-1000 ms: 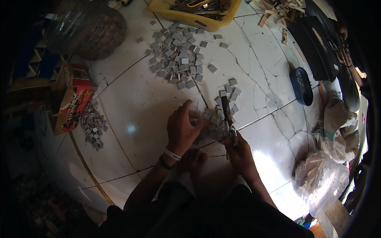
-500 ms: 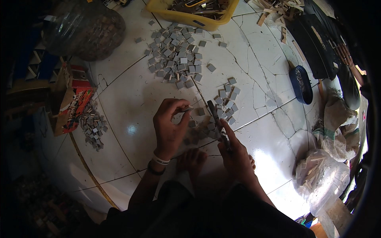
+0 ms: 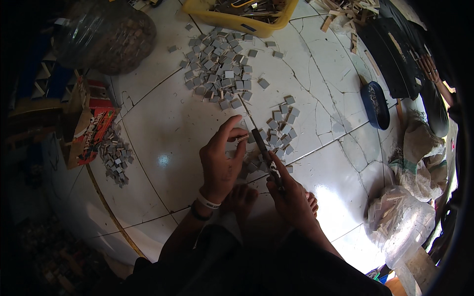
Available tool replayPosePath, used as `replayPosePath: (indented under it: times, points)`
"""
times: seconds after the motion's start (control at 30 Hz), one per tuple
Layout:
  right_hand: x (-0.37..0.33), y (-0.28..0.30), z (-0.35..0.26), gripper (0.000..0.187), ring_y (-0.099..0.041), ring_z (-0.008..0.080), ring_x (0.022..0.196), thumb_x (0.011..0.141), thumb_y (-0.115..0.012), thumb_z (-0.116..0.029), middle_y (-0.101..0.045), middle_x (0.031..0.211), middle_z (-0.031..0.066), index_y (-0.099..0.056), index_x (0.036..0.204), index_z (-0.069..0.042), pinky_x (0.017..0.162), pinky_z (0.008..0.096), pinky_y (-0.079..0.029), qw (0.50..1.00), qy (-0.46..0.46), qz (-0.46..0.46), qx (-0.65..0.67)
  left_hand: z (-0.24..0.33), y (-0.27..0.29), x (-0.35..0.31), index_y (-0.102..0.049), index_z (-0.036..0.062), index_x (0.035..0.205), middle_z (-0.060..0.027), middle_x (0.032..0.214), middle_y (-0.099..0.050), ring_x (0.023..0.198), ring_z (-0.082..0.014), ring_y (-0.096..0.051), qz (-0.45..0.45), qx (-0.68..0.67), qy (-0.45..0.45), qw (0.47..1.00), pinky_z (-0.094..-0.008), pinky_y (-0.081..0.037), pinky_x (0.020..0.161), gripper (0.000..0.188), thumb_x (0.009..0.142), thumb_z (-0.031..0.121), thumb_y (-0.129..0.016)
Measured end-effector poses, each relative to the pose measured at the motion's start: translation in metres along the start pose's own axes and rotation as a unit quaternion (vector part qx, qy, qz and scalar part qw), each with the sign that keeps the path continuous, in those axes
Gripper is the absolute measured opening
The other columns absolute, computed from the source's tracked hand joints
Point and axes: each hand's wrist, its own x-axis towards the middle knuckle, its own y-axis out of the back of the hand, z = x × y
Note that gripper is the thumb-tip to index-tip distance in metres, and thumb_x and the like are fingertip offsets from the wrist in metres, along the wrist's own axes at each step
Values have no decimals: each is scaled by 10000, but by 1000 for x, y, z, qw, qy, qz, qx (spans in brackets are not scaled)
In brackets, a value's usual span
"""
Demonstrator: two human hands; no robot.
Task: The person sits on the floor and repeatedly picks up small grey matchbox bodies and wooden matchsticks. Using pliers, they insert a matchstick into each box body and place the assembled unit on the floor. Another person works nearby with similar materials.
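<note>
Lettering I can spot from my end: open red carton (image 3: 97, 134), left of frame, has big block lettering in red and dark tones, running aslant up its side panel. White wristband (image 3: 207, 200), just left of lower centre, carries short dark print, small and blurred. Yellow bin (image 3: 270, 28), top centre: dark patch (image 3: 248, 29), I can't read it.

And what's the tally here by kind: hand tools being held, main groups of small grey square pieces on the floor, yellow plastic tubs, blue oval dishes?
Long dark hand tool in right hand: 1
Main groups of small grey square pieces: 3
Yellow plastic tub: 1
Blue oval dish: 1
Total: 6
</note>
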Motion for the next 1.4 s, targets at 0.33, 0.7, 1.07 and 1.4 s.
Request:
replayPosePath:
  times: [0.33,0.7,1.07,1.4]
  points:
    - [0,-2,-1,726,-659,203,913,1031,-609,-26,-688,1249,204,-305,1669,-191,879,365,-519,999,-1,7,-47,1,1,2,-662,54,1321,-72,1000,-795,812,-172,-720,8,21,3,1000,-317,-555,766,492,845,-26,-760]
    - [0,-4,2,738,-698,277,1135,1020,-605,-5,-610,1464,218,-305,1668,-192,963,401,-525,999,13,11,-36,0,8,7,-692,59,1257,-75,1022,-804,747,-160,-661,-19,24,-3,1000,-313,-538,718,436,835,-27,-760]
    - [-1,-2,3,742,-690,266,1161,1022,-599,-1,-602,1480,207,-293,1673,-184,967,390,-529,999,-3,-13,-37,3,11,9,-704,53,1193,-77,1003,-811,758,-129,-671,-28,20,6,999,-284,-526,705,374,834,-27,-772]
    - [-3,1,1,763,-673,253,824,1009,-593,17,-683,1113,241,-286,1674,-197,790,369,-547,954,-128,-109,248,-12,4,0,-740,-70,1185,-137,1129,-778,1020,-160,-736,-10,-284,149,947,-293,-589,960,228,968,-3,-725]
